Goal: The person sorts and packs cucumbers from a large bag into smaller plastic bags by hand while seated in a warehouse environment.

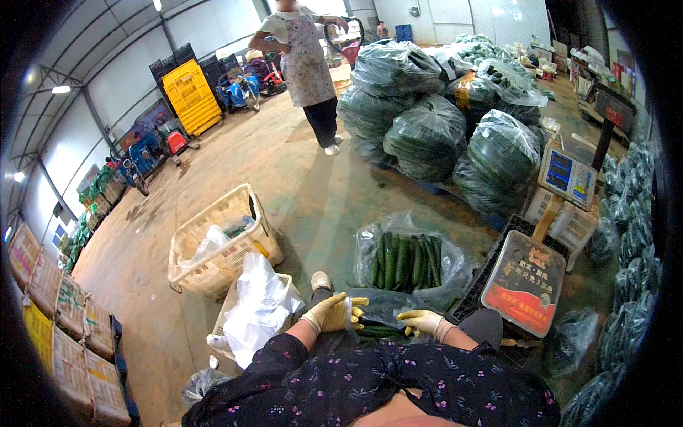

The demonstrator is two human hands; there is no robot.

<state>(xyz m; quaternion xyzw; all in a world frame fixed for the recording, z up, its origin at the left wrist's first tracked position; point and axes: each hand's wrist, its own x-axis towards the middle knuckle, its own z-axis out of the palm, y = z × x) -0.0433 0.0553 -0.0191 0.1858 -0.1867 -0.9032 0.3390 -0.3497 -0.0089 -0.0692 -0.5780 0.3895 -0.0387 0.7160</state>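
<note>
My left hand, in a pale yellow glove, has a fold of clear plastic bag between its fingers. Across from it, my right hand, gloved the same way, pinches at the bag's near right side. The bag's film stretches between both hands. Dark green cucumbers lie side by side in the opened bag just beyond my hands. A few more cucumbers show below the film, partly hidden by it and by my hands.
A platform scale stands at my right, its display behind. A cream crate and a white heap of plastic bags are at my left. Filled bags of cucumbers are piled ahead. A person in an apron stands beyond.
</note>
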